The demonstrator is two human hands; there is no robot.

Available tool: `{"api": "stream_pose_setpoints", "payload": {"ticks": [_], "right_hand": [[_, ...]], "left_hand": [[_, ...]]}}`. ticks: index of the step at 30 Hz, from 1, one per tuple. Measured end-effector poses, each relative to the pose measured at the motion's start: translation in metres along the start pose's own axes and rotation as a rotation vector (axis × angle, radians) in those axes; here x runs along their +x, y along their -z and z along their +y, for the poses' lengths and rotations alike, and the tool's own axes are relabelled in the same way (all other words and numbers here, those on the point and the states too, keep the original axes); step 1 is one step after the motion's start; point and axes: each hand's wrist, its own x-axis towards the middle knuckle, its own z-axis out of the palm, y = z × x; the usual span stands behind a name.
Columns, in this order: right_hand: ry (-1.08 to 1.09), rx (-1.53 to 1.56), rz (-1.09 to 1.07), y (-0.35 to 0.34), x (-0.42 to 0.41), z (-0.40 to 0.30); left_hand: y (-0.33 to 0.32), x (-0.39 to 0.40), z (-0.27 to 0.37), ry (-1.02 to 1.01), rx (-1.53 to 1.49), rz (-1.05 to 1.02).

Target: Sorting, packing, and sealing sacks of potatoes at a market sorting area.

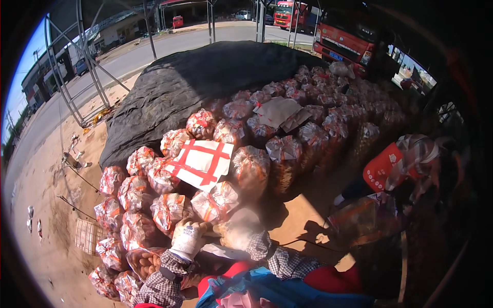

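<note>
My left hand [188, 237], in a white work glove with writing on its back, lies against the near side of the tied plastic sacks, its fingers bent. Close on its right is my right hand [239, 231], also gloved and blurred by glare; what either hand grips cannot be made out. Just beyond them stand a tied sack with orange strips [170, 211] and another tied sack [215, 201]. A sack with round brown produce [148, 261] showing through it sits beside my left forearm. Something pale and flat [225, 251] lies below my hands.
Rows of tied sacks [136, 192] stretch ahead, with a white sheet with red tape [202, 161] and brown sheets [279, 111] on top. A black cover [161, 92] lies behind. At right a person in a red apron [385, 165] bends over a sack [366, 219]. A crate [88, 235] stands left.
</note>
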Motion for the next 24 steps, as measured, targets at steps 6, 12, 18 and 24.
{"api": "stream_pose_setpoints", "payload": {"ticks": [6,12,18,24], "right_hand": [[-0.217,-0.052,-0.229,-0.014,-0.035,-0.005],[-0.399,-0.246,-0.264,-0.061,-0.036,-0.049],[-0.005,-0.718,0.37,-0.119,-0.047,-0.095],[-0.414,-0.391,-0.179,-0.158,-0.06,-0.133]], "left_hand": [[-0.011,-0.046,-0.029,-0.113,0.033,0.11],[-0.034,-0.085,-0.038,-0.26,0.173,0.066],[-0.016,-0.155,-0.09,-0.274,-0.016,0.067],[-0.015,-0.191,-0.098,-0.373,0.064,0.191]]}}
